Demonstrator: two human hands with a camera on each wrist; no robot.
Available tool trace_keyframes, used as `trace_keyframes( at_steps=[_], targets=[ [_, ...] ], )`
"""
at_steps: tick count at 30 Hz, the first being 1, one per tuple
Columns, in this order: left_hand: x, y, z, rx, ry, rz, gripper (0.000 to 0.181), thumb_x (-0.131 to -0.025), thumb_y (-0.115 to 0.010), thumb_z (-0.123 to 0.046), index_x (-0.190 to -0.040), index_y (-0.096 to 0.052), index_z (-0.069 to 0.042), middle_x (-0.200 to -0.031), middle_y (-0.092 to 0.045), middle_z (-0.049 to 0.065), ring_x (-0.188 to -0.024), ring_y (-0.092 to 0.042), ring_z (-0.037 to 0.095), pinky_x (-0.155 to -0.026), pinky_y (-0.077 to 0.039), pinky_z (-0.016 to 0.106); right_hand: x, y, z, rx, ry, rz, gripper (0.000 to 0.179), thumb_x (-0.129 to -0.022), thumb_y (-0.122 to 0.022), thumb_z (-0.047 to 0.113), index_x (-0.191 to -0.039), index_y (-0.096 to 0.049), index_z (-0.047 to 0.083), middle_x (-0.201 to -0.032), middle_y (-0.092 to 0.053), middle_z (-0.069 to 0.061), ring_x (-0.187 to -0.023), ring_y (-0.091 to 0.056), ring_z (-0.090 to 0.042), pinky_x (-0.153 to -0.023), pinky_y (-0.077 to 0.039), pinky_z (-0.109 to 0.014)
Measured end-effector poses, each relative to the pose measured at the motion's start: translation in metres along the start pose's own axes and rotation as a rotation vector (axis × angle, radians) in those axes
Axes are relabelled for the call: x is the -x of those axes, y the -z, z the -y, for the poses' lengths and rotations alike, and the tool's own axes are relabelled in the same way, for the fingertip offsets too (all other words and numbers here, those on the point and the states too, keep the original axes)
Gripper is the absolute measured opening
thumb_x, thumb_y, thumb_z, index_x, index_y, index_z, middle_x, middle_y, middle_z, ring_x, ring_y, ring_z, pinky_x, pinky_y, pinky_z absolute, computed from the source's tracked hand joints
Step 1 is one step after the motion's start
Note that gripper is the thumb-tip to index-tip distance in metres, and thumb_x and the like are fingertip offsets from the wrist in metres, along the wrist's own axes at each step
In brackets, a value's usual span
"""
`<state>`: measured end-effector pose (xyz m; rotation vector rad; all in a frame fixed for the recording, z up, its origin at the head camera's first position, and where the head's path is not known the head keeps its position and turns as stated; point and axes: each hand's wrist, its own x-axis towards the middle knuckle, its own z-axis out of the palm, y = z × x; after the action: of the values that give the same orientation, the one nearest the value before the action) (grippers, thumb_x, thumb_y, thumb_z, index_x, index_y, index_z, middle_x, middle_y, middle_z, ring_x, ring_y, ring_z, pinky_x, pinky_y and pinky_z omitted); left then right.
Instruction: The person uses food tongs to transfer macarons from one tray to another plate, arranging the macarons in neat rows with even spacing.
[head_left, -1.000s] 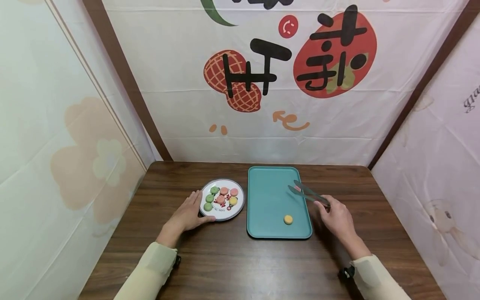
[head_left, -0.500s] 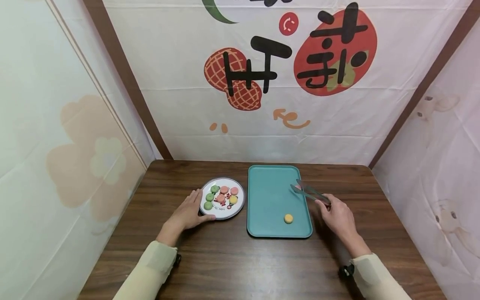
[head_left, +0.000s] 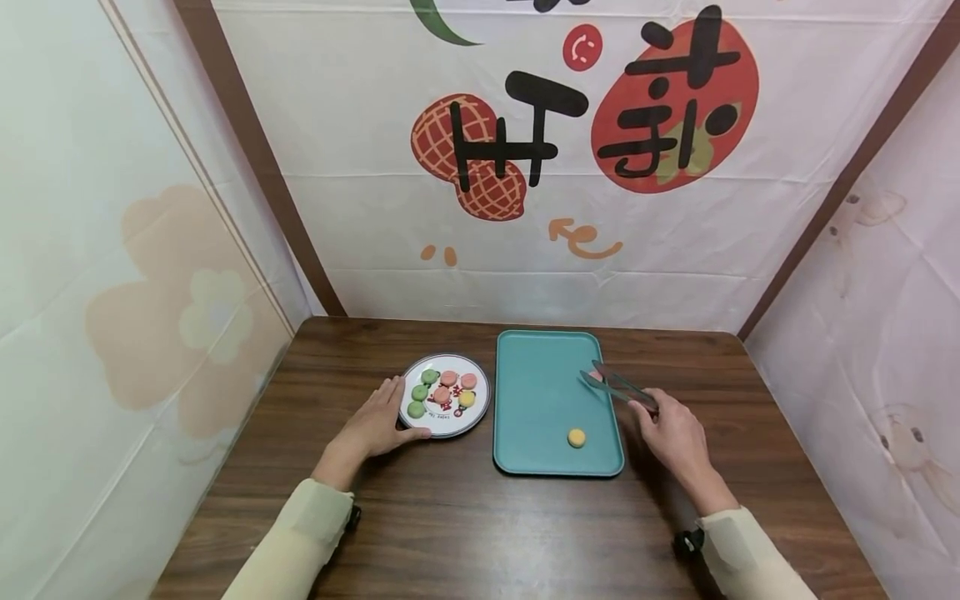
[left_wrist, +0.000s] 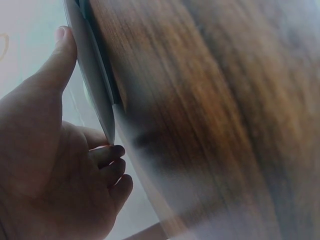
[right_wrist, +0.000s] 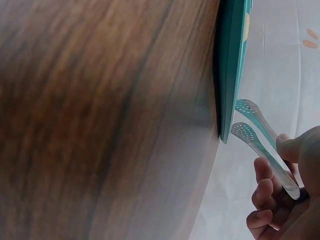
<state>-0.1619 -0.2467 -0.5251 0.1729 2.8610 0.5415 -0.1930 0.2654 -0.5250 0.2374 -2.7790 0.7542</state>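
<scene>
A white plate [head_left: 450, 425] with a dark rim line holds several macarons: green ones [head_left: 419, 392], pink ones [head_left: 447, 378] and a yellow one [head_left: 467, 399]. My left hand [head_left: 378, 421] rests at the plate's left edge, thumb and fingers spread along the rim. To the right lies a teal tray [head_left: 536, 400], with one yellow macaron [head_left: 576, 437] near its front. My right hand [head_left: 675, 429] holds metal tongs [right_wrist: 267, 152] with perforated tips. Those tips are apart, on either side of a pink macaron [head_left: 596, 376] by the tray's right edge.
Plate and tray stand side by side on a brown wooden table [head_left: 465, 533], a narrow gap between them. Behind the table hangs a printed cloth wall [head_left: 360, 225], and pale cloth walls flank both sides.
The tong tips have shifted slightly right, around the pink macaron at the tray's right edge. The left hand stays at the plate.
</scene>
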Motion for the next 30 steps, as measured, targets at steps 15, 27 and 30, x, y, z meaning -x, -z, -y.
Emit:
trace_keyframes(
  at_steps=[15,27,30],
  targets=[
    [-0.0042,-0.0045,0.0001,0.007,0.024,-0.001,0.122,-0.094,-0.07,-0.07,-0.168,-0.013,0.009,-0.175,-0.014,0.031,-0.164,-0.011,0.046,-0.133,-0.017,0.058,-0.0037,-0.0003,-0.0045,-0.005,0.008,0.021,0.036,-0.106,-0.071,0.033,-0.125,-0.072,0.003,-0.09,-0.074,-0.009,-0.065,-0.059,-0.02,-0.056,-0.053,-0.047],
    [-0.0024,-0.0017,-0.0025,0.008,0.025,0.013,0.123,-0.094,-0.07,-0.071,-0.168,-0.013,0.009,-0.175,-0.013,0.031,-0.164,-0.011,0.045,-0.133,-0.017,0.058,-0.0048,0.0008,-0.0054,0.003,0.002,0.034,0.036,-0.106,-0.071,0.033,-0.125,-0.072,0.003,-0.087,-0.073,-0.008,-0.064,-0.058,-0.019,-0.056,-0.052,-0.047],
    [-0.0029,-0.002,-0.002,0.009,0.024,0.009,0.122,-0.094,-0.07,-0.07,-0.168,-0.013,0.009,-0.175,-0.014,0.031,-0.164,-0.011,0.046,-0.133,-0.018,0.058,-0.0058,0.0017,-0.0049,0.003,0.0,0.042,0.036,-0.106,-0.071,0.033,-0.125,-0.072,0.003,-0.087,-0.072,-0.008,-0.063,-0.057,-0.018,-0.055,-0.051,-0.045]
  ],
)
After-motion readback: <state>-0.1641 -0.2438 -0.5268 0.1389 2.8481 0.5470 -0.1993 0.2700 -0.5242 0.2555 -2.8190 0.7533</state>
